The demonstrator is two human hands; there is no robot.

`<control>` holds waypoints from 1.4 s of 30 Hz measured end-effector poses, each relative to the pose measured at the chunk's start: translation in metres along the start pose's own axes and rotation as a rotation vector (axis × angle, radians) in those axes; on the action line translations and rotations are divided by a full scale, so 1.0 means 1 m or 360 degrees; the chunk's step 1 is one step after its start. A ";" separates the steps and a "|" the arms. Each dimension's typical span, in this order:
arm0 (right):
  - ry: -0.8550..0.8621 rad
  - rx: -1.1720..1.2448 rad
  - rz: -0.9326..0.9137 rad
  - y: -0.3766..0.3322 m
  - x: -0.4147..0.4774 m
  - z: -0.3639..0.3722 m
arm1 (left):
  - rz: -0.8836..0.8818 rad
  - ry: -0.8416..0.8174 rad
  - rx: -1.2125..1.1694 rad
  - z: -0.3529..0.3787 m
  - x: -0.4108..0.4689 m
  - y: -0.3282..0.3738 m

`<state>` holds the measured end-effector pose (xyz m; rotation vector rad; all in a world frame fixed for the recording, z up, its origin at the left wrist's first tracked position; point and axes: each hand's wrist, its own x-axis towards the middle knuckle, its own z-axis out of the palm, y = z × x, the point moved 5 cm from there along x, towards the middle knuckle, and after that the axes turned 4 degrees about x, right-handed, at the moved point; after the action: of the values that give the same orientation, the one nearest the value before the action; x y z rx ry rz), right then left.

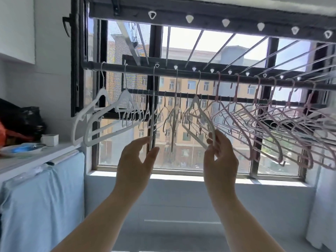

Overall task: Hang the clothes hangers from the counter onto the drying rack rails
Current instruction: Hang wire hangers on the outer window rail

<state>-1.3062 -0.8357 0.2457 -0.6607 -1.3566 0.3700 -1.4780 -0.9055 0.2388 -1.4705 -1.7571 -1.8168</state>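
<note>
A dark drying rack rail (138, 69) runs across the window at head height. Several hangers hang from it: two white ones (101, 113) at the left, pink ones (258, 122) to the right. My left hand (135, 160) pinches the lower end of a white hanger (152, 113) that hangs edge-on from the rail. My right hand (220, 157) grips the lower arm of another white hanger (197, 110), which is hooked on the rail. A second rail (236, 98) behind carries more hangers.
A white counter (27, 160) at the left holds a blue-and-white dish (20, 149), a white box (50, 140) and dark bags (21, 120). Light blue cloth (43, 200) drapes below it. A white sill (181, 176) lies under the window.
</note>
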 end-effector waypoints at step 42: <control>-0.1381 -0.1129 -0.0854 -0.134 0.152 0.234 | 0.0465 0.0582 0.1114 -0.111 0.031 -0.051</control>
<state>-1.5215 -0.7953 0.4646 -0.6929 -2.4687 -0.3379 -1.5844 -0.9717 0.2532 -0.9698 -1.6348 -1.0677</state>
